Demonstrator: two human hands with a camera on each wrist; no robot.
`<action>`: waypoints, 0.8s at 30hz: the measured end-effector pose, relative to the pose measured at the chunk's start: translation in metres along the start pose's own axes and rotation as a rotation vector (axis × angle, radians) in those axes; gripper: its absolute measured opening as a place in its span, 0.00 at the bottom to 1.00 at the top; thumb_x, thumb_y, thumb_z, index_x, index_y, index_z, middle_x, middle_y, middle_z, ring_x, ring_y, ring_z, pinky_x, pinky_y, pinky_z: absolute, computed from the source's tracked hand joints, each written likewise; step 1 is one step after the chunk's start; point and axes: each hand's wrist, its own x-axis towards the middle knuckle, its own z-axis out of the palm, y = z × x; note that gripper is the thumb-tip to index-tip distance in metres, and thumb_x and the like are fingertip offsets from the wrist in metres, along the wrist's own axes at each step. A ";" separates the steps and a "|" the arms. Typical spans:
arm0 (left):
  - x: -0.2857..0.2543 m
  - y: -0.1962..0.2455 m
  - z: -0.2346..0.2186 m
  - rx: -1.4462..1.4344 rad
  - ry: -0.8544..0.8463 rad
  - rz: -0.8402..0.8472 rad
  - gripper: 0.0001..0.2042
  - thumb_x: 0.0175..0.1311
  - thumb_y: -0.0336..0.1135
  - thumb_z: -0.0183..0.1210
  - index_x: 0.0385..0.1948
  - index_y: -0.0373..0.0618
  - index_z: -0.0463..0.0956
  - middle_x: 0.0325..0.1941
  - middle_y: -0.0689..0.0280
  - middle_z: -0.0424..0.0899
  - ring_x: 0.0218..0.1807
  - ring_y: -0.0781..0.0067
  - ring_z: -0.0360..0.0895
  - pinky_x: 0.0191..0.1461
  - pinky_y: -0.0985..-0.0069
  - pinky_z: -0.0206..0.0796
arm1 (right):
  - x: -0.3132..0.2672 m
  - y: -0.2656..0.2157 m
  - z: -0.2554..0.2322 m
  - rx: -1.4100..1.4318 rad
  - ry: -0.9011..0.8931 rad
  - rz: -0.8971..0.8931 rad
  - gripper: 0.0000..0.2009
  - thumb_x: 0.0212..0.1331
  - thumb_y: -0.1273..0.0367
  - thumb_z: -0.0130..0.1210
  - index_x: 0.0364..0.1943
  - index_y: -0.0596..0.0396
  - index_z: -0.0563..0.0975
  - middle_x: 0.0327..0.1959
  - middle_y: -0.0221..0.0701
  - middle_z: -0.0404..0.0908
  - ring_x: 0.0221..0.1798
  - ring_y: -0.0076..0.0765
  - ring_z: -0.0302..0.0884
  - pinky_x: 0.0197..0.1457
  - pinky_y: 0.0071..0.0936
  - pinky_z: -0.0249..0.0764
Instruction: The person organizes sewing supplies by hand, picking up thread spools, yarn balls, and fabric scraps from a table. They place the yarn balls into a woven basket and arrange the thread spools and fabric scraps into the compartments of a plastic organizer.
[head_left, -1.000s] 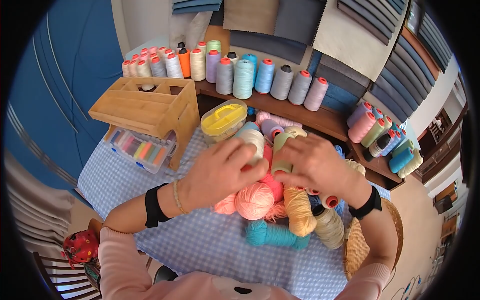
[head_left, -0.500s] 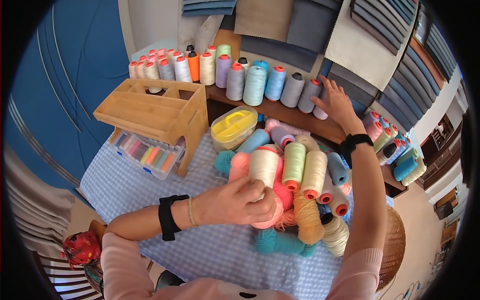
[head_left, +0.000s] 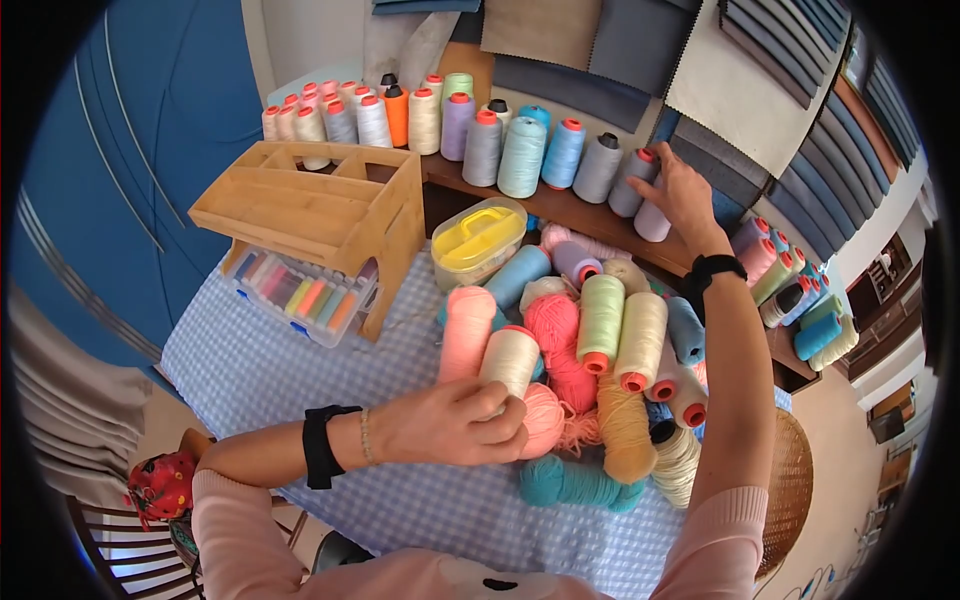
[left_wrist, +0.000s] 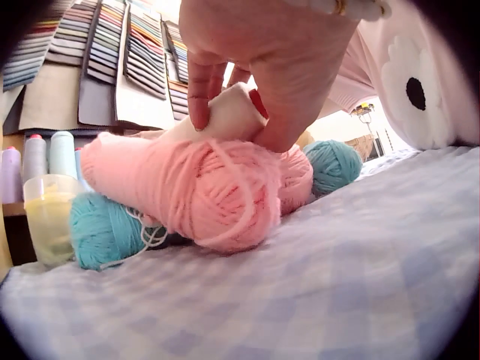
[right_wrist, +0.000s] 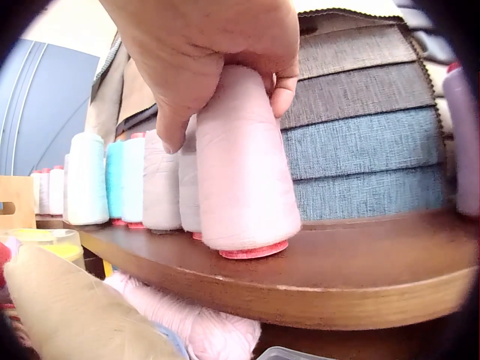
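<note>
My left hand (head_left: 455,422) grips the lower end of a cream thread cone (head_left: 509,360), its red-rimmed end facing away, above pink yarn. The left wrist view shows that hand (left_wrist: 262,60) pinching the cone (left_wrist: 221,116) beside a pink skein (left_wrist: 187,184). At the shelf, my right hand (head_left: 688,195) has its fingers spread by a grey cone (head_left: 632,182) and a pale pink cone (head_left: 652,222). In the right wrist view the pink cone (right_wrist: 246,165) stands upright on the shelf, partly covering the hand (right_wrist: 210,52); whether the fingertips touch a cone is unclear.
A wooden organizer (head_left: 290,210), a clear case (head_left: 300,300) and a yellow-lidded box (head_left: 478,245) lie left of the heaped yarn and cones. Upright cones line the shelf (right_wrist: 360,255) beneath fabric swatches. A wicker basket (head_left: 790,490) is at the right.
My right hand left the heap for the shelf cones, and its fingers have drawn closer to the grey cone. My left hand has moved the cream cone slightly down and left. The green cone lies released.
</note>
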 end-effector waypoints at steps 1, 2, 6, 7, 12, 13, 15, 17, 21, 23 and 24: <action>-0.001 0.001 -0.001 -0.013 -0.009 -0.021 0.19 0.53 0.36 0.65 0.46 0.56 0.70 0.47 0.71 0.71 0.52 0.70 0.70 0.48 0.78 0.76 | 0.001 0.001 0.000 -0.002 -0.006 -0.015 0.26 0.54 0.51 0.66 0.52 0.49 0.72 0.37 0.41 0.86 0.42 0.52 0.84 0.44 0.45 0.79; -0.002 0.001 -0.002 -0.026 -0.018 -0.041 0.19 0.53 0.37 0.65 0.46 0.56 0.70 0.47 0.71 0.71 0.52 0.70 0.70 0.48 0.78 0.76 | 0.002 0.002 0.000 -0.004 -0.011 -0.030 0.26 0.54 0.52 0.66 0.52 0.49 0.72 0.36 0.41 0.86 0.42 0.53 0.84 0.44 0.46 0.79; -0.006 0.004 -0.001 -0.051 0.006 -0.085 0.18 0.52 0.36 0.65 0.45 0.56 0.71 0.46 0.70 0.71 0.51 0.69 0.71 0.46 0.78 0.76 | -0.002 -0.003 -0.003 0.064 -0.036 0.045 0.25 0.54 0.54 0.66 0.51 0.50 0.71 0.35 0.41 0.86 0.42 0.53 0.84 0.44 0.45 0.79; -0.008 0.005 0.000 -0.073 0.005 -0.105 0.18 0.52 0.36 0.65 0.45 0.56 0.72 0.45 0.70 0.71 0.50 0.69 0.71 0.46 0.78 0.76 | -0.004 -0.004 -0.004 0.081 -0.016 0.035 0.25 0.53 0.56 0.66 0.50 0.50 0.71 0.35 0.41 0.85 0.41 0.54 0.84 0.44 0.45 0.79; -0.021 0.005 0.003 -0.129 -0.022 -0.145 0.17 0.54 0.36 0.63 0.46 0.53 0.72 0.48 0.69 0.70 0.52 0.68 0.68 0.42 0.79 0.75 | -0.016 -0.013 -0.022 0.102 0.016 -0.088 0.25 0.49 0.61 0.69 0.48 0.51 0.70 0.37 0.40 0.85 0.40 0.54 0.83 0.44 0.45 0.78; -0.022 0.006 0.003 -0.121 -0.031 -0.150 0.17 0.53 0.36 0.63 0.46 0.53 0.72 0.47 0.69 0.70 0.51 0.68 0.68 0.41 0.79 0.74 | -0.020 -0.018 -0.029 0.100 0.051 -0.156 0.25 0.48 0.63 0.70 0.48 0.51 0.70 0.37 0.40 0.84 0.40 0.54 0.83 0.44 0.44 0.78; -0.023 0.007 0.003 -0.120 -0.042 -0.159 0.18 0.53 0.36 0.63 0.46 0.53 0.72 0.47 0.69 0.70 0.51 0.68 0.68 0.40 0.79 0.74 | -0.029 -0.032 -0.045 0.099 0.078 -0.222 0.25 0.46 0.65 0.70 0.47 0.52 0.70 0.38 0.39 0.84 0.40 0.53 0.82 0.44 0.44 0.77; -0.021 0.006 0.002 -0.117 -0.028 -0.176 0.18 0.50 0.36 0.65 0.45 0.54 0.73 0.43 0.71 0.70 0.42 0.70 0.71 0.37 0.79 0.74 | -0.039 -0.051 -0.065 0.134 0.123 -0.473 0.23 0.46 0.65 0.69 0.45 0.52 0.70 0.36 0.37 0.81 0.38 0.48 0.81 0.44 0.40 0.76; -0.022 0.003 -0.002 -0.168 -0.114 -0.172 0.19 0.50 0.38 0.66 0.46 0.54 0.73 0.42 0.71 0.70 0.38 0.72 0.72 0.33 0.79 0.72 | -0.065 -0.089 -0.087 0.084 0.059 -0.802 0.19 0.46 0.67 0.67 0.41 0.50 0.71 0.32 0.30 0.75 0.37 0.37 0.78 0.43 0.33 0.73; -0.022 0.002 -0.005 -0.197 -0.163 -0.169 0.19 0.54 0.40 0.65 0.47 0.51 0.72 0.44 0.69 0.72 0.38 0.71 0.73 0.36 0.76 0.73 | -0.081 -0.106 -0.088 -0.097 0.135 -0.948 0.14 0.47 0.66 0.61 0.38 0.48 0.73 0.31 0.24 0.73 0.37 0.28 0.76 0.42 0.28 0.71; -0.021 0.001 -0.006 -0.194 -0.164 -0.168 0.19 0.54 0.40 0.65 0.47 0.51 0.72 0.44 0.69 0.72 0.38 0.71 0.73 0.36 0.76 0.73 | -0.087 -0.111 -0.088 -0.098 0.139 -0.947 0.14 0.47 0.66 0.61 0.38 0.48 0.73 0.31 0.24 0.73 0.37 0.28 0.76 0.42 0.28 0.71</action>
